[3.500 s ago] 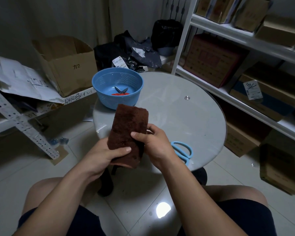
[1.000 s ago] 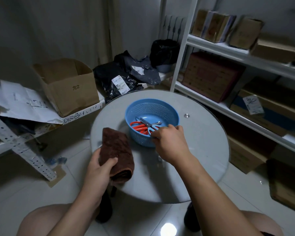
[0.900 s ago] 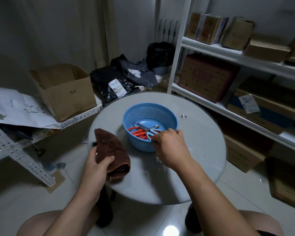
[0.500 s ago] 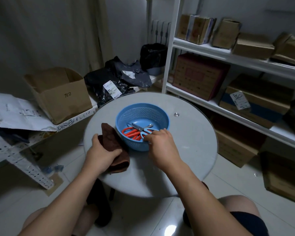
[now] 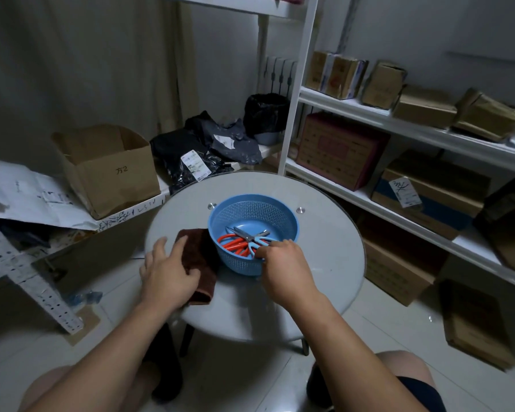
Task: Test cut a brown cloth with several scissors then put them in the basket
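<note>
The brown cloth (image 5: 201, 257) lies folded by the table's (image 5: 324, 251) left edge, its right side against the wall of the blue basket (image 5: 250, 208), which stands about mid-table. Inside the basket I see the blue-handled scissors (image 5: 254, 237) lying across the red-handled scissors (image 5: 232, 243), blades pointing to the far side. My left hand (image 5: 168, 270) rests flat on the cloth, fingers spread and relaxed, grasping nothing. My right hand (image 5: 283, 263) reaches over the basket's near rim with fingers curled, the tips at the blue handle. I cannot tell whether they pinch it or only touch it. Beyond the table's left edge an open cardboard box (image 5: 107, 171) sits on a low shelf, with black bags (image 5: 197, 150) beside it. Past the right edge stands white shelving (image 5: 369, 113) loaded with boxes.
</note>
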Motion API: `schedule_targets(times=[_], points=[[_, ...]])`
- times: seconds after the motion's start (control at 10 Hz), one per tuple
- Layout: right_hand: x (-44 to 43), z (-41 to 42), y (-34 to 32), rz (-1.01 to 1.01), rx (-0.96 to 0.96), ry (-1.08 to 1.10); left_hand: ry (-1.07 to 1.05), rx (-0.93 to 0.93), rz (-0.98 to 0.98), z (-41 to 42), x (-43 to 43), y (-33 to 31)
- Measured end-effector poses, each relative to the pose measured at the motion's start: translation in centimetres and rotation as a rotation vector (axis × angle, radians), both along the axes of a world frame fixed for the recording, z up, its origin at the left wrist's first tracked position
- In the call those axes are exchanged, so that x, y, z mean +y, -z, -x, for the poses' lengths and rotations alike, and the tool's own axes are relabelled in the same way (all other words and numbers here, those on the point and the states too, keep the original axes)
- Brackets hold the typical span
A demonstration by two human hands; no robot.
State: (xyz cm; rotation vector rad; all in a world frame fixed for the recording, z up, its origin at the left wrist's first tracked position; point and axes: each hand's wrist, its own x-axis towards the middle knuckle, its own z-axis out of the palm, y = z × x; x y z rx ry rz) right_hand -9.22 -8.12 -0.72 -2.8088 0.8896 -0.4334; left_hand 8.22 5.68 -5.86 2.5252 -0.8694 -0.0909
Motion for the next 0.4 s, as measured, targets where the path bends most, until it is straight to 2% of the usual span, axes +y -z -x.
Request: schedule_targets(times=[0.1,0.2,0.3,0.4], points=[[0.4,-0.2,0.8,0.033,-0.032,-0.002,0.313,-0.14,-0.182,1.0,0.4,1.3],[0.8,0.2,0.9,0.005,-0.033,-0.022,0.367,-0.085,-0.351,1.4,0.5,2.2],[1.0,0.7,0.6,-0.049,-0.006,-0.069,0.337,-0.075,-0.24,2.2,0.5,0.4],[0.6,1.2,-0.9,-0.096,-0.005,-0.09,0.345,-0.146,0.035,3.3,-0.3,-3.7]])
